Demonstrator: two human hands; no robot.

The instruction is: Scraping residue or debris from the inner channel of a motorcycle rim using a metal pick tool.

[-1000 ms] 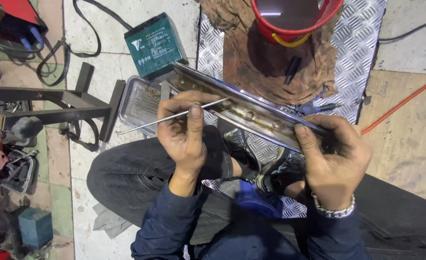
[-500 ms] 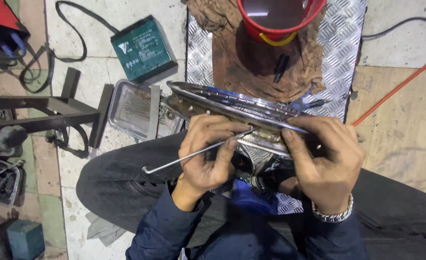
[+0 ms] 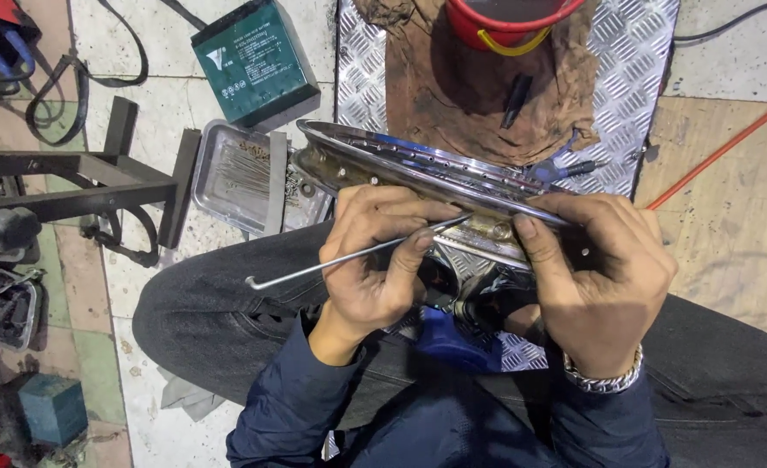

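Observation:
A shiny metal wheel rim point(image 3: 383, 160) lies across my lap, seen edge on, with a row of small holes. My left hand point(image 3: 375, 260) pinches a thin metal spoke point(image 3: 331, 260); its straight end meets the rim's inner side and its bent end points left over my thigh. My right hand point(image 3: 595, 277) grips the rim's right part, thumb on the inner face. A metal bracelet sits on that wrist.
A steel tray point(image 3: 227, 178) holding several spokes sits left of the rim. A green battery point(image 3: 253, 61) lies behind it. A red bucket point(image 3: 509, 22) stands on a brown rag over checker plate point(image 3: 634, 78). A dark metal stand point(image 3: 63, 182) is at left.
The left hand turned the spoke from pointing up-right across the rim to lying lower, its tip now at the rim's inner side. The right hand shifted slightly left along the rim.

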